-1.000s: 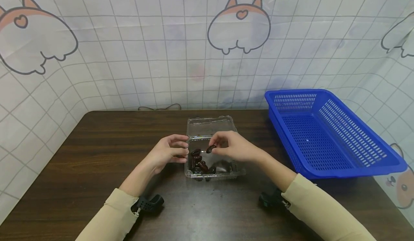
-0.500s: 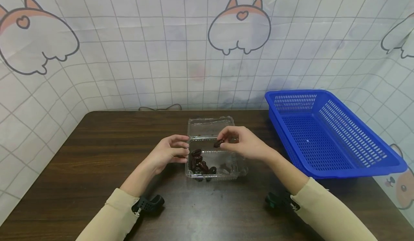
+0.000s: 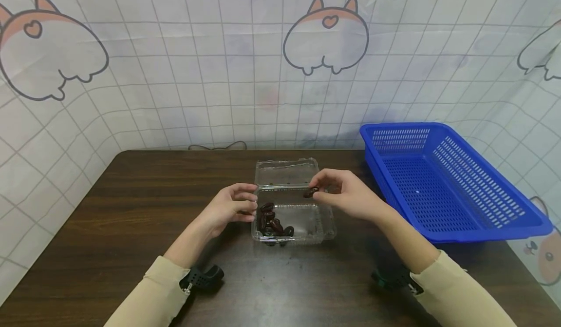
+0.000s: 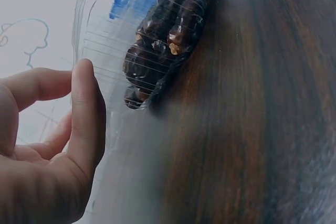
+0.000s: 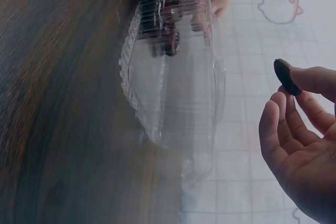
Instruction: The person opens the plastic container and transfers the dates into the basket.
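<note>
One date (image 3: 310,192) is suspended near the rear right of the clear plastic clamshell (image 3: 302,215), above its rim. The right hand (image 3: 348,194) pinches it between thumb and fingertips; contact looks small, so a slip could drop it into the tray or onto the table (image 3: 109,229). More dates (image 3: 268,222) lie heaped at the clamshell's left end. The left hand (image 3: 225,209), fingers loosely spread, touches that side; uneven pressure could shift the seemingly light clamshell. A blue basket (image 3: 422,193) stands to the right.
</note>
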`<state>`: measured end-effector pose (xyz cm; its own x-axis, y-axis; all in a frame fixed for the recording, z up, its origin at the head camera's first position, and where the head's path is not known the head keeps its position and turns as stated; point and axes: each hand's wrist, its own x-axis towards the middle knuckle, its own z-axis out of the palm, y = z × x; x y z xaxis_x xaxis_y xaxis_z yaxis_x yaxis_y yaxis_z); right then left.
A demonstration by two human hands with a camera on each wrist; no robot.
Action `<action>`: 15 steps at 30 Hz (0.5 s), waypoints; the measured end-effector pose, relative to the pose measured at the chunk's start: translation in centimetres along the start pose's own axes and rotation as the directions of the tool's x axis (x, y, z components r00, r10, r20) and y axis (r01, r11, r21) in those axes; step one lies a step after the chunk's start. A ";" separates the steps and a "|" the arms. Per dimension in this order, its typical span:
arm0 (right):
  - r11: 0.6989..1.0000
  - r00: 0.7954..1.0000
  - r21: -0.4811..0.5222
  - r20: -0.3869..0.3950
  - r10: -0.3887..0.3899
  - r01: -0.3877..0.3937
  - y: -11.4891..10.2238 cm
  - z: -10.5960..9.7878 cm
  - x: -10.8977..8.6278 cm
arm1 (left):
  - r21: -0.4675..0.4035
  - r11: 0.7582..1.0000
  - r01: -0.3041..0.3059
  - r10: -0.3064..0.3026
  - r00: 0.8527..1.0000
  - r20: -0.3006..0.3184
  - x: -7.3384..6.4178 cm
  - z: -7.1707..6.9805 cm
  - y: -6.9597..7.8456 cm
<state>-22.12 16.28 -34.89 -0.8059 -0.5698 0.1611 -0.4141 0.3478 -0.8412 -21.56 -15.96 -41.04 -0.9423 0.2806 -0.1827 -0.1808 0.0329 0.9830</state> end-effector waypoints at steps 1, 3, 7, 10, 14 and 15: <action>1.000 1.000 0.004 -0.003 -0.001 0.001 0.0 -0.2 -0.2 | 0.000 1.000 0.000 0.000 1.000 0.000 0.0 0.0 0.0; 1.000 1.000 0.004 -0.012 -0.007 0.007 0.1 -0.5 -0.6 | -0.001 1.000 -0.001 0.001 1.000 0.001 0.0 0.0 0.0; 1.000 0.999 -0.006 -0.029 -0.017 0.016 0.3 -1.4 -1.3 | -0.005 1.000 0.001 -0.001 1.000 -0.001 -0.1 -0.1 0.1; 1.000 0.999 -0.023 -0.051 -0.011 0.010 0.3 -2.1 -2.0 | -0.004 1.000 -0.001 0.001 1.000 0.001 -0.2 -0.1 0.1; 0.999 0.997 -0.046 -0.081 0.014 -0.018 0.5 -3.0 -3.0 | -0.009 1.000 -0.001 0.001 1.000 0.008 -0.3 -0.2 0.0; 0.998 0.996 -0.050 -0.086 0.019 -0.024 0.5 -3.2 -3.4 | -0.010 1.000 0.000 0.000 1.000 0.009 -0.3 -0.2 0.0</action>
<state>-20.97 20.72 -34.22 -0.8471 -0.4967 0.1889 -0.4157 0.3980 -0.8178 -21.35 -16.25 -41.02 -0.9398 0.2889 -0.1826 -0.1836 0.0236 0.9827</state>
